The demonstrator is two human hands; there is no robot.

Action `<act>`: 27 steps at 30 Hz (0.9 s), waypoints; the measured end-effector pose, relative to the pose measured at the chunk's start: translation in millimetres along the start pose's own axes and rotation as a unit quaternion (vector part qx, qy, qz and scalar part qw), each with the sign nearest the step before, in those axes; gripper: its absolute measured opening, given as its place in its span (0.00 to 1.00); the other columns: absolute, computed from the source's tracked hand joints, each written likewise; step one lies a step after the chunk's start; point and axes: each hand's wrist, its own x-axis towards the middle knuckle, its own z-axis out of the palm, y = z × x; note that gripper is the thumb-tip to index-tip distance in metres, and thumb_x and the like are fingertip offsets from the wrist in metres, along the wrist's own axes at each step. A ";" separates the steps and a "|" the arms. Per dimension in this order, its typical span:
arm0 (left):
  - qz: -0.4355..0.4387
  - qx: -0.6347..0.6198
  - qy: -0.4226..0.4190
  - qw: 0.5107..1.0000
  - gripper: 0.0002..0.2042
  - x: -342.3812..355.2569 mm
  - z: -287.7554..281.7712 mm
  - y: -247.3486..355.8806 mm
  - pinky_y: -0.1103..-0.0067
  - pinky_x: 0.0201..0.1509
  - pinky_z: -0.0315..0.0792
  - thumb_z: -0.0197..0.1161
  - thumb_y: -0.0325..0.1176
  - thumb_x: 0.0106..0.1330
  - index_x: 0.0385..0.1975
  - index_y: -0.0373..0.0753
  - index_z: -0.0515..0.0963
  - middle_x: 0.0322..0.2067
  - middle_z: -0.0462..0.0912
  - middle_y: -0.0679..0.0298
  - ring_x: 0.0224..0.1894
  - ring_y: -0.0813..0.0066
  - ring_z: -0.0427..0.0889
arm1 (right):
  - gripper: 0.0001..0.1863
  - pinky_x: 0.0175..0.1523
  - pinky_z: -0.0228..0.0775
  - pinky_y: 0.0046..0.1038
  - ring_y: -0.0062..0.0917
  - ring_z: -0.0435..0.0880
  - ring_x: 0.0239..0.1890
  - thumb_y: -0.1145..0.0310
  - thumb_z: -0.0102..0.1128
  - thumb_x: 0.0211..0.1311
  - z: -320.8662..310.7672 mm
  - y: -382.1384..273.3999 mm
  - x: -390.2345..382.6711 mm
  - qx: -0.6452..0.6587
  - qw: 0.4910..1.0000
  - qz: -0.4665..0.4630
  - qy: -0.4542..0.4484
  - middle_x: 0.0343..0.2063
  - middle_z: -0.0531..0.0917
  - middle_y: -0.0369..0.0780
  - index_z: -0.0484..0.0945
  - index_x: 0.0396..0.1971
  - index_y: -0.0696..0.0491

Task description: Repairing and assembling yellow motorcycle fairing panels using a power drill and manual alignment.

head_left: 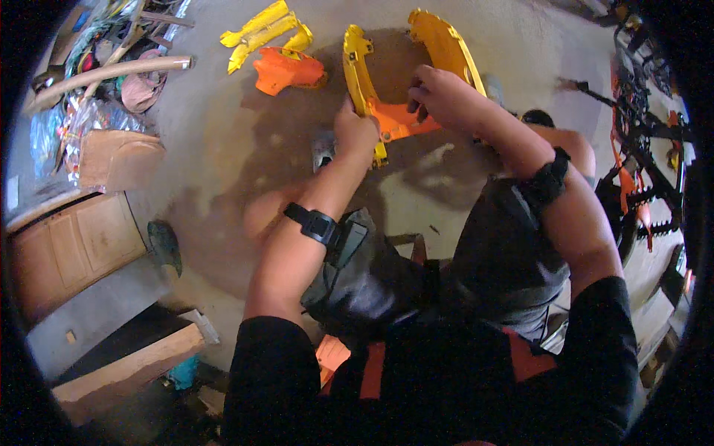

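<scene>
My left hand [355, 132] is closed on the lower left part of a U-shaped plastic panel [401, 121], which has two curved yellow arms and an orange middle. Above the panel's orange part, my right hand [446, 97] has its fingers curled in with the tips pointing down. Whatever it may hold is too small or hidden to make out. Beyond my left hand, an orange plastic cover [288, 70] lies on the floor, beside several yellow plastic pieces [264, 33].
Long cardboard tubes [119, 74], plastic bags and scraps pile up at the far left. A wooden cabinet door [78, 245] and a wooden board [130, 364] are nearer on the left. Dark metal frame parts [647, 134] line the right side. A dark sandal-like object [164, 245] lies on the floor.
</scene>
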 end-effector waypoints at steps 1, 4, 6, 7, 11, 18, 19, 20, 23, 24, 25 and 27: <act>0.015 0.005 0.003 1.000 0.20 9.5 -0.9 -4.3 0.77 0.37 0.71 0.51 0.18 0.52 0.48 0.36 0.71 0.33 0.78 0.61 0.34 0.73 0.78 | 0.09 0.37 0.73 0.31 0.31 0.82 0.30 0.69 0.52 0.60 8.7 3.8 2.2 -0.056 0.998 -0.035 0.011 0.29 0.81 0.45 0.76 0.35 0.59; -0.046 -0.002 -0.019 0.999 0.18 7.0 6.6 4.2 0.77 0.36 0.71 0.52 0.19 0.54 0.47 0.36 0.72 0.33 0.78 0.60 0.33 0.74 0.78 | 0.09 0.41 0.72 0.33 0.33 0.81 0.33 0.68 0.56 0.57 22.8 25.0 10.2 -0.183 0.977 -0.105 0.030 0.30 0.82 0.45 0.78 0.33 0.57; -0.076 -0.020 -0.031 0.996 0.17 1.6 4.4 14.2 0.76 0.38 0.72 0.53 0.20 0.55 0.47 0.35 0.72 0.34 0.78 0.59 0.34 0.72 0.78 | 0.09 0.43 0.72 0.34 0.35 0.81 0.35 0.67 0.58 0.55 34.5 29.8 14.1 -0.200 0.971 -0.130 0.007 0.31 0.82 0.45 0.79 0.32 0.57; -0.103 -0.004 -0.031 0.994 0.17 5.9 -0.6 10.4 0.76 0.40 0.72 0.55 0.23 0.56 0.47 0.32 0.71 0.36 0.78 0.58 0.36 0.70 0.78 | 0.09 0.44 0.72 0.34 0.35 0.81 0.36 0.67 0.58 0.55 38.9 29.7 16.4 -0.175 0.978 -0.114 -0.004 0.31 0.82 0.45 0.79 0.32 0.57; -0.129 0.017 -0.054 0.990 0.19 -3.3 -7.5 23.8 0.72 0.42 0.72 0.59 0.29 0.55 0.46 0.27 0.69 0.39 0.77 0.54 0.38 0.67 0.78 | 0.10 0.45 0.72 0.33 0.36 0.82 0.37 0.68 0.59 0.53 51.0 43.7 25.3 -0.113 0.992 -0.049 -0.017 0.32 0.83 0.45 0.81 0.34 0.56; -0.170 -0.058 -0.092 0.979 0.20 17.7 -17.0 4.1 0.71 0.40 0.71 0.62 0.28 0.49 0.42 0.25 0.69 0.37 0.75 0.54 0.35 0.66 0.75 | 0.11 0.45 0.72 0.34 0.38 0.82 0.38 0.69 0.59 0.53 84.3 61.4 28.5 -0.131 0.988 -0.082 0.024 0.33 0.83 0.47 0.80 0.35 0.57; -0.163 -0.047 -0.088 0.982 0.19 17.9 -19.1 2.0 0.71 0.39 0.70 0.61 0.28 0.48 0.40 0.25 0.70 0.36 0.75 0.55 0.35 0.66 0.75 | 0.11 0.45 0.73 0.36 0.39 0.82 0.38 0.68 0.58 0.53 86.2 60.3 29.7 -0.144 0.986 -0.081 0.023 0.32 0.82 0.47 0.80 0.35 0.56; -0.156 -0.037 -0.083 0.984 0.18 17.3 -20.1 -0.2 0.72 0.39 0.70 0.61 0.28 0.48 0.39 0.25 0.70 0.35 0.75 0.56 0.35 0.66 0.74 | 0.11 0.44 0.73 0.38 0.41 0.82 0.38 0.67 0.58 0.53 88.0 58.6 31.0 -0.157 0.984 -0.081 0.021 0.32 0.82 0.48 0.80 0.35 0.55; -0.141 -0.030 -0.092 0.985 0.15 1.9 -7.9 23.4 0.73 0.39 0.68 0.60 0.27 0.47 0.34 0.26 0.73 0.31 0.75 0.57 0.33 0.67 0.73 | 0.11 0.43 0.73 0.41 0.42 0.82 0.37 0.63 0.57 0.55 88.4 76.3 37.9 -0.169 0.980 -0.103 0.031 0.31 0.82 0.48 0.80 0.35 0.52; -0.138 -0.031 -0.093 0.986 0.13 -3.6 -7.9 30.3 0.73 0.39 0.68 0.60 0.27 0.47 0.33 0.26 0.74 0.30 0.75 0.58 0.33 0.68 0.73 | 0.11 0.43 0.73 0.41 0.42 0.82 0.37 0.62 0.57 0.55 92.6 78.6 41.0 -0.166 0.978 -0.119 0.033 0.31 0.82 0.48 0.80 0.35 0.52; -0.137 -0.020 -0.082 0.987 0.13 -7.0 -7.6 35.1 0.73 0.38 0.68 0.60 0.26 0.47 0.32 0.26 0.74 0.29 0.75 0.58 0.33 0.68 0.73 | 0.11 0.42 0.73 0.42 0.42 0.82 0.37 0.62 0.56 0.56 96.1 81.5 42.9 -0.186 0.973 -0.135 0.027 0.31 0.82 0.48 0.80 0.35 0.51; -0.135 0.003 -0.058 0.989 0.11 -11.2 -9.8 41.0 0.73 0.36 0.67 0.60 0.26 0.47 0.30 0.27 0.75 0.27 0.75 0.59 0.32 0.69 0.72 | 0.12 0.41 0.74 0.42 0.42 0.82 0.36 0.61 0.54 0.58 102.2 84.2 46.1 -0.225 0.960 -0.169 0.016 0.32 0.82 0.47 0.80 0.35 0.50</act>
